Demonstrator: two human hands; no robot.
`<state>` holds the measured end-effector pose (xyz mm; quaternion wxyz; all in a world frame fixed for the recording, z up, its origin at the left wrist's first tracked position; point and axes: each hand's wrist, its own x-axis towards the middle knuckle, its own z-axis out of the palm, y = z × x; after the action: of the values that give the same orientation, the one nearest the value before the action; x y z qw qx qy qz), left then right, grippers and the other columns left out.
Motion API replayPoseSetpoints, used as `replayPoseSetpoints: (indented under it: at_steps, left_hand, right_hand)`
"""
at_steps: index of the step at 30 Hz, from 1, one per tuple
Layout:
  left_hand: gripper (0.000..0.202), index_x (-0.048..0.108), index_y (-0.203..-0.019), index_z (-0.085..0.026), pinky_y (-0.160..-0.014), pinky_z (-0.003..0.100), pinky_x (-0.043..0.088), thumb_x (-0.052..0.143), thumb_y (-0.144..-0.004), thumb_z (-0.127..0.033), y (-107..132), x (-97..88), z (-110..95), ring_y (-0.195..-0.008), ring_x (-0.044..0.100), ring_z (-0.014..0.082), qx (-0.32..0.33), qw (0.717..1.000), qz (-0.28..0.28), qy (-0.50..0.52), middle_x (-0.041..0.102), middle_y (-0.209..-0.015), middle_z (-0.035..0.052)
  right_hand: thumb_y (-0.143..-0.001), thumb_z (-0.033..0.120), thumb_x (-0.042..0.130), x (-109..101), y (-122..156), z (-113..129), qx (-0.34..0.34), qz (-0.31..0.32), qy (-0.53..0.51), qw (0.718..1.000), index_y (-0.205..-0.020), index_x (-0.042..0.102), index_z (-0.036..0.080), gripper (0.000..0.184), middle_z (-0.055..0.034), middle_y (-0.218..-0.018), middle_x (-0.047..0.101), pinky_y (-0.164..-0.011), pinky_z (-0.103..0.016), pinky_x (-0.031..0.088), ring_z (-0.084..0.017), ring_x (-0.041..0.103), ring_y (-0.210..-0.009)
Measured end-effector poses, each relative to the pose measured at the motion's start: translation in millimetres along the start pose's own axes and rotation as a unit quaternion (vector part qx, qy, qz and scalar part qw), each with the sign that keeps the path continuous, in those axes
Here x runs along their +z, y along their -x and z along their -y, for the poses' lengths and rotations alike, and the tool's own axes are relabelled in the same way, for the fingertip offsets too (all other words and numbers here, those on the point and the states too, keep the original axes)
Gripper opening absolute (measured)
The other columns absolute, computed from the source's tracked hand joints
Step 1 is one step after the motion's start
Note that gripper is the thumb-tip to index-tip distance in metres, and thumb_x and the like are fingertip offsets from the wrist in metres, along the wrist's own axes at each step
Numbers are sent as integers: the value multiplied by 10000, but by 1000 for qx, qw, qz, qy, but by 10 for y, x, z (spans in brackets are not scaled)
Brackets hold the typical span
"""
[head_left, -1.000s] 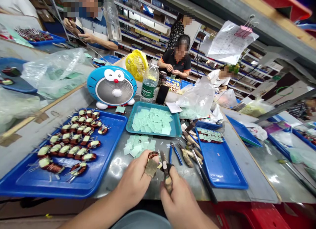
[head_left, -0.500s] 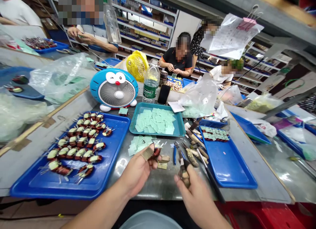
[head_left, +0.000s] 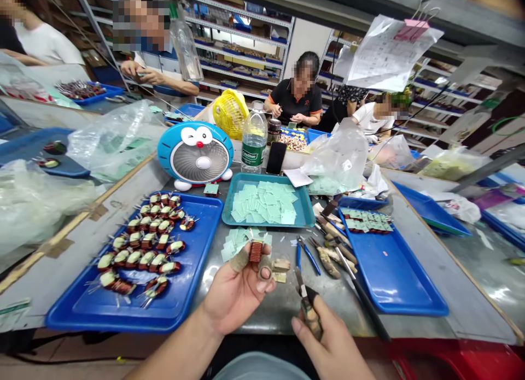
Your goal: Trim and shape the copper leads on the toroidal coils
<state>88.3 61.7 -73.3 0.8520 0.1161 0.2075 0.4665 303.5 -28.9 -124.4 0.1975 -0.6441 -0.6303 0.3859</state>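
Note:
My left hand [head_left: 233, 290] is turned palm up and pinches a copper-wound coil [head_left: 256, 251] between thumb and fingers. Tan wraps cover my thumb and one finger. My right hand [head_left: 328, 339] grips small wire snips [head_left: 302, 292] with tape-wrapped handles, their tips pointing up and apart from the coil. Loose pale green paper squares [head_left: 238, 244] and small tan pieces [head_left: 281, 269] lie just beyond my left hand. Blue-handled pliers [head_left: 305, 254] lie beyond my right hand.
A blue tray [head_left: 192, 295] of wound coils fills the left of the metal bench. A teal tray [head_left: 266, 224] holds green squares. Another blue tray [head_left: 394, 281] stands right. Beyond stand a fan [head_left: 196, 153], a bottle [head_left: 254, 142] and a plastic bag [head_left: 338, 158]. Co-workers sit farther back.
My hands have come apart. The snips moved away from the coil and down, my left hand turned palm up with the coil upright, and the whole view tilted and shifted.

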Motion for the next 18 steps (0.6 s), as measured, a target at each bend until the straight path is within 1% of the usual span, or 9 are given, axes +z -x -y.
replayPoseSetpoints:
  at_steps: [3,4,6,8,10,12,15,18]
  left_hand:
    - [319,683,-1031,-142,-611,242,457,709,-874,-419,9,-5,-10,-512,517,64,8,1000,-1,-7,626,-633,-17]
    - [340,678,-1031,-136,-615,240,461,720,-865,-430,17,-4,-10,-530,537,70,13,1000,-3,-13,642,-658,-8]
    - [327,658,-995,-134,-653,237,483,749,-848,-411,38,1,1,-608,604,86,33,999,-12,-28,698,-782,24]
    - [289,611,-955,-154,-739,238,513,777,-834,-358,56,8,31,-716,666,101,73,992,-37,-93,726,-946,37]
    - [311,558,-961,-184,-819,243,525,793,-822,-334,60,9,78,-797,698,114,115,971,-77,-196,721,-995,17]
    - [365,531,-993,-201,-844,246,531,802,-807,-361,52,0,134,-838,708,128,138,943,-106,-283,709,-949,0]
    - [398,524,-1010,-202,-842,229,535,806,-792,-380,38,-36,221,-871,690,125,162,918,-117,-343,675,-909,-9]
    - [388,513,-1031,-214,-845,196,530,792,-810,-368,60,-97,294,-901,656,102,193,898,-111,-381,653,-962,-7]
  right_hand:
    - [-976,495,506,8,-1,15,2,-5,13,1000,-929,491,206,293,-26,-842,609,-717,-284,443,-185,566,-769]
    - [-976,495,507,7,-4,23,1,-7,16,1000,-924,491,208,291,-25,-838,611,-712,-282,444,-185,569,-766]
    - [-978,493,507,-9,-13,46,-4,-12,16,1000,-922,494,212,286,-22,-834,618,-710,-278,451,-183,579,-762]
    - [-985,485,502,-42,-19,93,-14,-21,15,1000,-922,496,217,276,-19,-835,626,-710,-272,463,-179,591,-759]
    - [-993,470,498,-84,-22,173,-30,-40,31,998,-910,490,222,261,-17,-831,623,-696,-269,471,-176,595,-749]
    - [-997,440,498,-119,-24,282,-59,-69,72,993,-903,478,226,235,-24,-836,610,-684,-280,476,-184,596,-752]
    - [-996,374,502,-134,-37,446,-113,-119,144,976,-924,473,227,166,-46,-865,589,-677,-318,485,-218,601,-788]
    - [-995,304,506,-120,-63,524,-155,-154,177,959,-1016,497,226,81,-54,-894,576,-685,-356,505,-242,602,-812]
